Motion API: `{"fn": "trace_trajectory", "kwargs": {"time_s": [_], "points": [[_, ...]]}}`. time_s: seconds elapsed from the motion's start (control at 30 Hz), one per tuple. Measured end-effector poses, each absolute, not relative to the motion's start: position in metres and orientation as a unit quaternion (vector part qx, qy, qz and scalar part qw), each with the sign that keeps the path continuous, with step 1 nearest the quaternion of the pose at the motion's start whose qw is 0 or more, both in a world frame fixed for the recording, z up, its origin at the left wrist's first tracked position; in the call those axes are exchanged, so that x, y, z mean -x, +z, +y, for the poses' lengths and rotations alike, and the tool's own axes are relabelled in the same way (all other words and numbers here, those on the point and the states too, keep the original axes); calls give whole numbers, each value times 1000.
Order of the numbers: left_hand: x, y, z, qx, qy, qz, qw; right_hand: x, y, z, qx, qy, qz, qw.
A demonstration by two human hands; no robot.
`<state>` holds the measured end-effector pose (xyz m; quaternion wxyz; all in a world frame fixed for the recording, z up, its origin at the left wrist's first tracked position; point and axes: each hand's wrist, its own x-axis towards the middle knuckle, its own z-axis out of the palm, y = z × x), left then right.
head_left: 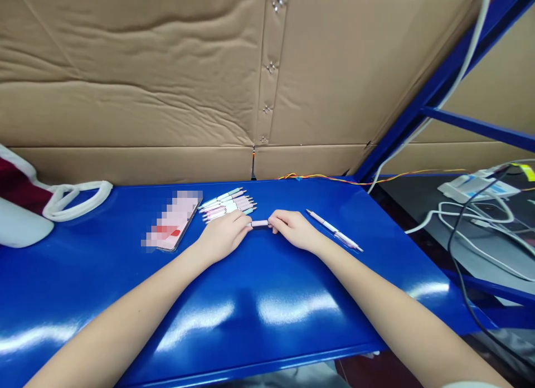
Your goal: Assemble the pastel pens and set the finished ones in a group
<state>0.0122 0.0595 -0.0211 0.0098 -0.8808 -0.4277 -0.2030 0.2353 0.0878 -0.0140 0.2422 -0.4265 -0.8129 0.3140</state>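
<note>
My left hand [223, 236] and my right hand [292, 230] meet over the blue metal table [267, 299], pinching a short pink pen barrel [259, 223] between their fingertips. Just beyond my left hand lies a neat row of several pink-and-white pens [228, 205], side by side. A single whole pen [334, 229] rests to the right of my right hand, not touching it. Left of the row, a phone in a pink case [171, 221] lies flat, its surface blurred out.
A white-handled bag [25, 193] sits at the table's left end. Corrugated cardboard [134, 81] lines the back, with orange wires [334, 179] along the table's rear edge. Blue shelf framing [438, 81] and white cables [472, 221] lie to the right.
</note>
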Motion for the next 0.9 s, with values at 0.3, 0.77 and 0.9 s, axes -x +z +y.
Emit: {"fn": "trace_trajectory", "kwargs": {"time_s": [0.3,0.77,0.9], "points": [[-13,-21,59,880,-194,-432,33,-237,-18,92,379,174,-879,231],[-12,-22,59,879,-205,-431,25,-237,-19,91,363,179,-878,257],[-13,-21,59,877,-215,-429,28,-238,-19,93,346,168,-886,258]]}}
